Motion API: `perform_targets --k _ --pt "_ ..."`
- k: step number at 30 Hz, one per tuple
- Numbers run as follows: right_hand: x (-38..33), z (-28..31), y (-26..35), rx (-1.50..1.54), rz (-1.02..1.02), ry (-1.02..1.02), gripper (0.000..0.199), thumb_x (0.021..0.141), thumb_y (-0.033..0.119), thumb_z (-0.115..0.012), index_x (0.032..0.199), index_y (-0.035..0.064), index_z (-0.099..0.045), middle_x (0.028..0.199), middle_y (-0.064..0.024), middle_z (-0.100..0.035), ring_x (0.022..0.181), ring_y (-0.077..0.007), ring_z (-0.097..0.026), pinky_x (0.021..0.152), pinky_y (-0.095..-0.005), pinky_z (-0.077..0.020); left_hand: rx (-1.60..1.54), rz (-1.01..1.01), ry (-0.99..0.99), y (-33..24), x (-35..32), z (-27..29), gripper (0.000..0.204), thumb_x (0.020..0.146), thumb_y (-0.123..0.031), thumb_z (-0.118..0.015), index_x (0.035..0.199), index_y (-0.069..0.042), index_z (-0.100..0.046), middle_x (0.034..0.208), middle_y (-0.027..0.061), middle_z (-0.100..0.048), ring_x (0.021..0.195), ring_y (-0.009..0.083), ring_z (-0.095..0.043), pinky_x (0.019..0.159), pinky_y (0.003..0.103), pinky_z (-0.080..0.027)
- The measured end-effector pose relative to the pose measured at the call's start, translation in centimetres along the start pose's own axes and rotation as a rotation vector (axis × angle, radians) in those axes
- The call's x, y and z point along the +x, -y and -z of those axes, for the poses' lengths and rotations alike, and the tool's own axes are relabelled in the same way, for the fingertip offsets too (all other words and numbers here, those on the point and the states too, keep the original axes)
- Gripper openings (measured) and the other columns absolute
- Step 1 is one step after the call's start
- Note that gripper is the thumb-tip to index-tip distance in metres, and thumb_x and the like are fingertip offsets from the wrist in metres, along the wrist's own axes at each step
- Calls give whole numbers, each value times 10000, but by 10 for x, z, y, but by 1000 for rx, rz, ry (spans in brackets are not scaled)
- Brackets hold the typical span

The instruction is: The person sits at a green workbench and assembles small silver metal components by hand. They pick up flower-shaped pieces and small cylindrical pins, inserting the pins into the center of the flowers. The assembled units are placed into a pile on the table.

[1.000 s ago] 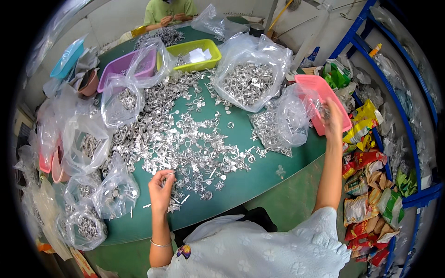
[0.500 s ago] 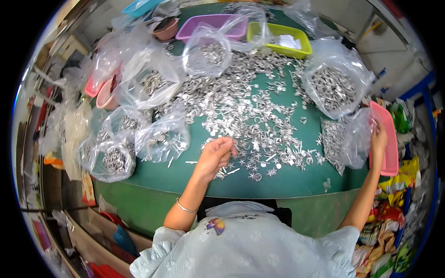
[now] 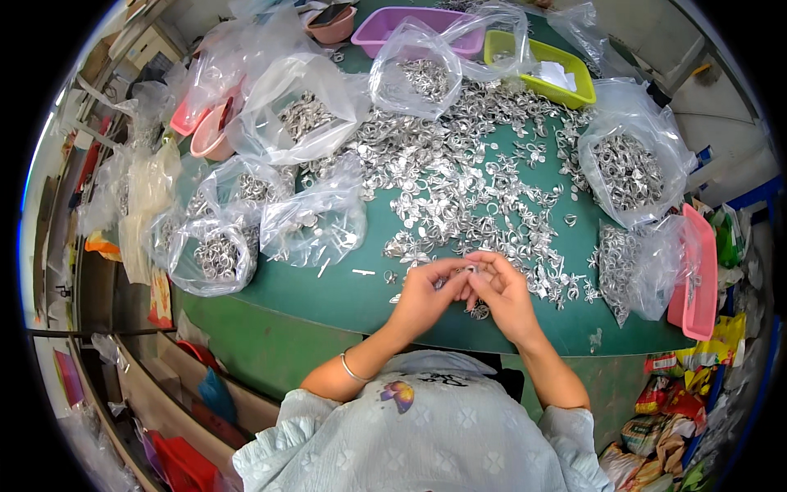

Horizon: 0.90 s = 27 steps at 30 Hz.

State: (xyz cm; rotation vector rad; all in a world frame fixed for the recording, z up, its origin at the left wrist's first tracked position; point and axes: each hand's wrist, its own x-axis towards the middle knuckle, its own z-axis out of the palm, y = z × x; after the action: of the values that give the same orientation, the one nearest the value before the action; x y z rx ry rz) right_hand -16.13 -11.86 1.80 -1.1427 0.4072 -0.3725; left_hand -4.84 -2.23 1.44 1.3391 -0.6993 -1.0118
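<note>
My left hand point(image 3: 428, 297) and my right hand point(image 3: 507, 302) meet over the near side of the green table point(image 3: 320, 299). Their fingers are closed, thumbs and fingertips pinched together round a small silver-coloured metal piece point(image 3: 470, 269). Most of that piece is hidden, so its exact kind does not show. Just beyond the hands spreads a heap of loose silver-coloured rings and flat metal pieces point(image 3: 447, 184). A few of them lie close beneath my fingers.
Clear plastic bags with metal rings stand at left point(image 3: 217, 258) and right point(image 3: 627, 168). A pink tray point(image 3: 695, 275) sits at the right edge, beside a filled bag point(image 3: 616, 266). Purple point(image 3: 418, 31) and yellow-green point(image 3: 574, 86) basins stand at the back.
My right hand has left the pink tray and come across to my left hand. The fingers of both now meet at the small metal piece. The whole view has shifted a little.
</note>
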Motion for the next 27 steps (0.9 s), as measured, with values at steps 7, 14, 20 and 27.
perform_targets --k 7,14,20,27 --pt "-7 27 -18 613 -190 -24 154 864 142 -488 937 13 -531 665 -33 -501 556 -117 -462 465 -213 -340 491 -196 -201 -5 -20 12 172 793 -14 -566 958 -12 -611 604 50 -537 502 51 -420 464 204 -358" --pt "42 -2 8 -1262 445 -138 201 734 149 -645 918 94 -587 615 -51 -394 575 -151 -437 472 -281 -331 352 -195 -409 17 -16 61 186 817 21 -493 977 -1 -584 619 25 -472 557 71 -425 509 214 -371" --pt "62 13 -6 -1677 498 -68 263 690 164 -667 934 111 -588 749 -67 -441 752 -229 -435 658 -347 -343 -32 -8 -277 18 -16 86 265 832 -20 -504 1095 21 -505 758 18 -494 596 65 -412 473 203 -342" --pt "53 32 8 -1476 419 -382 184 743 112 -618 911 47 -585 745 -100 -459 729 -243 -451 654 -349 -361 -1387 311 -138 10 -33 87 401 880 -75 -413 1256 34 -325 1118 146 -454 924 183 -485 750 270 -433"
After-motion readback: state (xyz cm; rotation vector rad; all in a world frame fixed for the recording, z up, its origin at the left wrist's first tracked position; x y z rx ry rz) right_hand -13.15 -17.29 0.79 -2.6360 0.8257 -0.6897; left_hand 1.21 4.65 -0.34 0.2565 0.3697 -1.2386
